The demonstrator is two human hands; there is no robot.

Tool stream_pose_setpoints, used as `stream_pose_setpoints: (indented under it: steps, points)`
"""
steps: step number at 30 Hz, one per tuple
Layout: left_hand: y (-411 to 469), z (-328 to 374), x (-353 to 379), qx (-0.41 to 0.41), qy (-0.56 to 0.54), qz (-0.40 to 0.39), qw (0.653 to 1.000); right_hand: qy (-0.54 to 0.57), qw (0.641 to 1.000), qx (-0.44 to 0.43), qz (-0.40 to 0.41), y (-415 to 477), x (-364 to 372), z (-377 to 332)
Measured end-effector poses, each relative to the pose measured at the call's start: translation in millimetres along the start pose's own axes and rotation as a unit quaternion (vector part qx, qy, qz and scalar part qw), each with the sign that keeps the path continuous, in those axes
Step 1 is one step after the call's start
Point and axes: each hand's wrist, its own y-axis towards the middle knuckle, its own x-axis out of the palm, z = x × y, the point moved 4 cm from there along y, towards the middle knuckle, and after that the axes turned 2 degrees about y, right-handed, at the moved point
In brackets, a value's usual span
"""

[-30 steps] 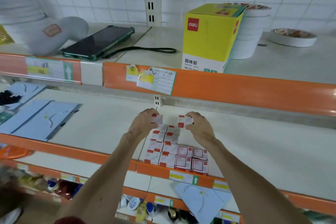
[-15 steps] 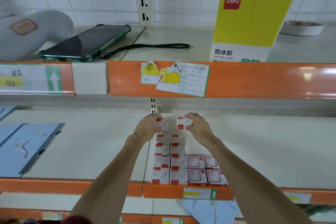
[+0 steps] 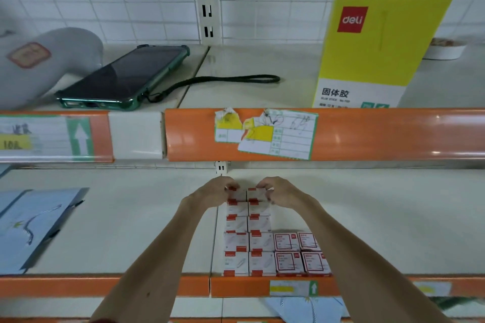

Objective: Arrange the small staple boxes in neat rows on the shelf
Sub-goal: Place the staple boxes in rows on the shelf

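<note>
Two staple boxes (image 3: 237, 194) cap the double row (image 3: 237, 224) running straight back from the orange shelf lip (image 3: 236, 286). Your left hand (image 3: 212, 193) pinches one, your right hand (image 3: 283, 193) the other, both equally near

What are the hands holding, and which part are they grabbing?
The left hand grips the back-left staple box by its left side; the right hand grips the back-right staple box by its right side.

yellow box (image 3: 380, 42) reading "deli", "固体胶"
</note>
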Motion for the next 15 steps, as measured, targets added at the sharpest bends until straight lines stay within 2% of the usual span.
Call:
stream_pose_setpoints:
  steps: [5, 15]
  points:
    - [-6, -1, 3, 0.000, -0.030, 0.009, 1.000, -0.018, 1.000, -0.003, 0.006, -6, 5, -6]
    - [-26, 9, 9, 0.047, 0.020, 0.064, 0.997, -0.043, 0.999, 0.005, 0.029, -20, 17, -9]
